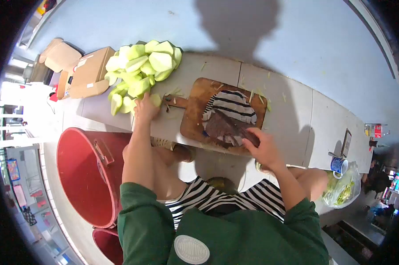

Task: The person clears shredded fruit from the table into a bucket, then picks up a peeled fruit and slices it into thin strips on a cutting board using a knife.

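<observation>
My left hand (146, 108) is at the near edge of a heap of pale green, peeled vegetable pieces (135, 64). Its fingers curl against a rounded piece (155, 100) at the heap's right side; the grip is partly hidden. A wooden cutting board (191, 117) lies in front of me, its handle pointing left. In my right hand (265, 149) is the handle of a dark, broad-bladed knife (226, 128), laid flat over the board. Beyond the blade is a black-and-white striped patch (232, 104), perhaps cloth or a reflection.
Cardboard boxes (91, 73) stand left of the heap. Below the counter's left side is a large red bin (82, 176). Thin green shreds are scattered on the tiles. To the right are a blue-and-white mug (338, 166), a phone-like device (346, 143) and a plastic bag of greens (344, 190).
</observation>
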{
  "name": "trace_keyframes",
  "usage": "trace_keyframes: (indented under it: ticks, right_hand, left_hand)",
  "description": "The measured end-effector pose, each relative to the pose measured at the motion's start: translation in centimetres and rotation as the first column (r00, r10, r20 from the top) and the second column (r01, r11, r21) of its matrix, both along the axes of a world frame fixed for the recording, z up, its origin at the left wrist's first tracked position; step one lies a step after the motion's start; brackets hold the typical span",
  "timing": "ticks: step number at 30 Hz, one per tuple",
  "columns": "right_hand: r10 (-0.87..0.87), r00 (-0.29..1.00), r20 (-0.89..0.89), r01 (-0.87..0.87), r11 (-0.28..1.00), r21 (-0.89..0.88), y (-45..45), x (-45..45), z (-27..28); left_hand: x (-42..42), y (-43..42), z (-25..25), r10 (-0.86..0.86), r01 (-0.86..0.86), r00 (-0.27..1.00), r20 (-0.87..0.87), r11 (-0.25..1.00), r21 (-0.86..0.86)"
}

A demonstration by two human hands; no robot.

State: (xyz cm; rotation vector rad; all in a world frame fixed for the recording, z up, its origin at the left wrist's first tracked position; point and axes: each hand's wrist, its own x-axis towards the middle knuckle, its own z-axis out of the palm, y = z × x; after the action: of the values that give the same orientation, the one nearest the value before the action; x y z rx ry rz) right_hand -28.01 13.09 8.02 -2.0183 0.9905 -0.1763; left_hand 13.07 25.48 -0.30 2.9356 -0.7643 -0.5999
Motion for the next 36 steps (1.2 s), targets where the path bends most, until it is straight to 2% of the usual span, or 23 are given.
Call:
trace_keyframes:
  ticks: [2,3,7,10,12,13,14,15,16,18,19,21,22,24,25,27,28,30,31,34,36]
  right_hand:
    - [0.037,0.997,0.063,-0.031,0.995,-0.091,0.2,0.3,-1.2]
    - [0.035,0.998,0.059,-0.030,0.996,-0.089,0.1,0.3,-1.3]
    - [0.012,1.000,0.016,-0.012,1.000,-0.014,-0.2,0.1,-0.5]
    - [-0.076,0.997,0.032,0.076,0.997,-0.001,-2.0,-1.1,-0.8]
    - [-0.137,0.990,0.029,0.138,0.991,0.000,-3.9,-2.6,-1.7]
    - [-0.225,0.974,-0.008,0.225,0.974,-0.011,-5.1,-3.5,-2.4]
    - [-0.310,0.950,-0.043,0.310,0.951,-0.025,-6.3,-4.1,-2.9]
    - [-0.311,0.949,-0.049,0.310,0.950,-0.025,-7.2,-4.4,-3.2]
    - [-0.303,0.952,-0.031,0.303,0.953,-0.014,-8.0,-4.7,-3.4]
    - [-0.301,0.953,-0.040,0.303,0.950,0.067,-9.1,-4.0,-2.8]
    - [-0.302,0.952,-0.045,0.304,0.950,0.065,-10.0,-3.8,-3.0]
    - [-0.366,0.925,-0.105,0.365,0.930,-0.028,-11.8,-3.6,-3.6]
    - [-0.353,0.935,-0.032,0.348,0.932,-0.103,-12.0,-2.9,-2.9]
    - [-0.355,0.935,-0.009,0.352,0.929,-0.118,-12.1,-2.6,-2.9]
    - [-0.355,0.935,0.015,0.354,0.926,-0.132,-12.0,-2.5,-2.7]
    - [-0.315,0.949,-0.007,0.311,0.941,-0.129,-10.2,-1.8,-1.7]
    - [-0.271,0.962,-0.029,0.266,0.956,-0.121,-8.7,-1.3,-1.0]
    - [-0.244,0.969,-0.025,0.237,0.959,-0.157,-5.5,-0.5,-0.1]
    - [-0.208,0.978,-0.026,0.200,0.962,-0.188,-4.0,-0.2,0.2]
    - [-0.190,0.980,-0.061,0.184,0.979,-0.088,-0.5,0.0,0.5]
    - [-0.182,0.983,-0.025,0.181,0.981,-0.065,1.1,-0.3,-0.2]
  left_hand:
    - [0.3,-0.2,-0.5,0.023,-0.022,0.998,-0.060,1.000,0.015]
    - [0.1,-0.3,-0.2,0.046,-0.043,0.992,-0.116,0.999,0.033]
    - [-0.9,-0.6,1.0,0.044,-0.034,0.993,-0.112,0.995,0.096]
    - [-0.8,-0.9,1.6,0.022,-0.019,0.984,-0.176,1.000,0.019]
    - [-0.9,-1.1,2.4,-0.009,-0.012,0.984,-0.177,0.993,-0.117]
    - [-1.2,-1.2,2.9,-0.009,-0.012,0.983,-0.182,0.993,-0.115]
    - [-1.6,-1.3,3.4,-0.097,0.054,0.985,-0.144,0.960,-0.275]
    - [-2.1,-1.6,3.9,-0.178,0.123,0.980,-0.093,0.896,-0.426]
    - [-2.9,-2.1,4.6,-0.180,0.121,0.979,-0.101,0.897,-0.425]
    - [-5.1,-3.1,6.0,-0.174,0.046,0.971,-0.165,0.812,-0.582]
    - [-6.0,-3.6,6.7,-0.175,0.044,0.970,-0.170,0.812,-0.583]
    - [-7.8,-4.4,7.6,-0.276,-0.027,0.901,-0.335,0.734,-0.678]
    - [-8.8,-4.8,7.3,-0.278,-0.028,0.899,-0.339,0.735,-0.677]
    - [-10.8,-5.8,6.4,-0.412,0.063,0.885,-0.215,0.565,-0.823]
    - [-12.0,-6.3,6.0,-0.416,0.063,0.883,-0.218,0.565,-0.823]
    - [-14.4,-7.3,5.2,-0.453,0.352,0.870,0.195,0.294,-0.889]
    - [-15.4,-7.6,4.3,-0.461,0.354,0.866,0.195,0.288,-0.890]
    - [-17.0,-7.8,1.9,-0.579,0.576,0.728,0.368,0.225,-0.786]
    - [-17.3,-7.5,0.9,-0.584,0.579,0.723,0.369,0.220,-0.785]
    - [-17.6,-5.6,-0.8,-0.760,0.697,0.508,0.405,0.087,-0.711]
    - [-18.6,-4.4,-0.8,-0.799,0.637,0.498,0.337,0.073,-0.768]
